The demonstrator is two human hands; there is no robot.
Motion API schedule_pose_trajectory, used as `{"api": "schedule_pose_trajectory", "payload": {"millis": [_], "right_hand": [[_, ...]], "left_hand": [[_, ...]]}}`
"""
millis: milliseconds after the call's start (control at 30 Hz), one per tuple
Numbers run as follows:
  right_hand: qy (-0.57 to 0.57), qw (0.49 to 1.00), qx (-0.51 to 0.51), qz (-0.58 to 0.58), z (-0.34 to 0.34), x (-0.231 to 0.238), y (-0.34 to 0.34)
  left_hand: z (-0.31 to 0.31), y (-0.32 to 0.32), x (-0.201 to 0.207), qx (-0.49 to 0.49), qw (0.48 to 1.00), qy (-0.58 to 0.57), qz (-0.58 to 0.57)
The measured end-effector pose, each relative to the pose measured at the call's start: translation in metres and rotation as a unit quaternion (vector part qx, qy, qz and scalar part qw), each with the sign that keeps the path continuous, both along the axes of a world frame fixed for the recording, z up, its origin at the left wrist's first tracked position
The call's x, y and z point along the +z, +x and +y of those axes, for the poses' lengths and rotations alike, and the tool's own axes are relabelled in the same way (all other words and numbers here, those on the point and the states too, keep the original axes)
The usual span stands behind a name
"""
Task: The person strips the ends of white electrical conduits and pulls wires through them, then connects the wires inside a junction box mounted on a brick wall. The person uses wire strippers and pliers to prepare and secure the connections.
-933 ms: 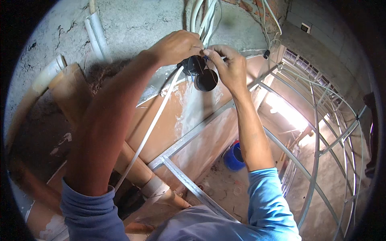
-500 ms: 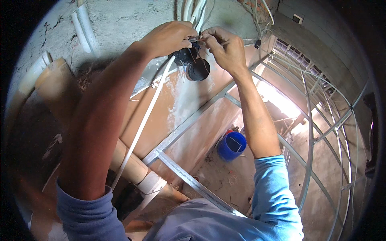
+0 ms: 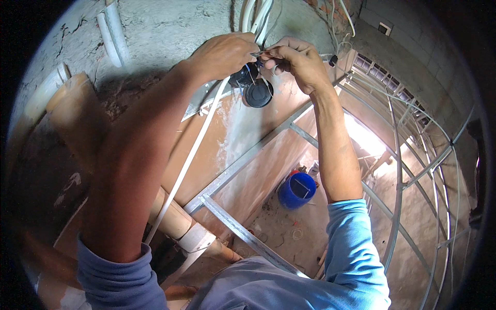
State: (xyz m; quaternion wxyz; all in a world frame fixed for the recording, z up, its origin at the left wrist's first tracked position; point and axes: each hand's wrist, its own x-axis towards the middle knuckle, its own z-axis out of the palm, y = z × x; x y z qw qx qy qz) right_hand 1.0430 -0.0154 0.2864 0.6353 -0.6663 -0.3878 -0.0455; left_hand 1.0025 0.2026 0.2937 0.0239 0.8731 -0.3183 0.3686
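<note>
Both my arms reach up to a black round junction box (image 3: pixel 243 77) on the wall. Its round black lid (image 3: pixel 258 93) hangs open below it. Thin wires (image 3: pixel 262 53) come out there, and my left hand (image 3: pixel 227 53) pinches them from the left. On the other side my right hand (image 3: pixel 298 61) has its thumb and forefinger closed on the same wires. The wire ends are small and partly hidden by my fingers. A white conduit (image 3: pixel 188 157) runs from the box down to the lower left; more white conduits (image 3: pixel 253 16) rise above it.
A metal frame bar (image 3: pixel 248 238) crosses below me. Beige pipes (image 3: pixel 170 214) lie at the left. Down on the floor stands a blue bucket (image 3: pixel 297 190). A lattice of metal bars (image 3: pixel 399 170) fills the right side. Loose cables (image 3: pixel 332 31) hang at the upper right.
Both hands have shifted slightly right in the picture, still at the wires. My right fingers have curled more. The black lid now shows a flatter face, and its view has shifted a little.
</note>
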Motion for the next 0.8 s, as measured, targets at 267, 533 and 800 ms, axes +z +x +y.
{"api": "schedule_pose_trajectory", "payload": {"millis": [267, 533, 800], "right_hand": [[-0.045, 0.987, 0.005, -0.157, -0.008, -0.001, 0.009], [-0.040, 0.980, 0.003, -0.195, -0.010, -0.003, 0.017], [0.001, 0.981, -0.012, -0.196, -0.007, -0.017, 0.015]], "left_hand": [[-0.001, -0.003, 0.001, 0.016, 1.000, -0.003, 0.012], [-0.005, -0.007, 0.000, 0.044, 0.998, 0.049, -0.022], [-0.003, -0.006, -0.002, 0.029, 0.998, 0.046, -0.039]]}}
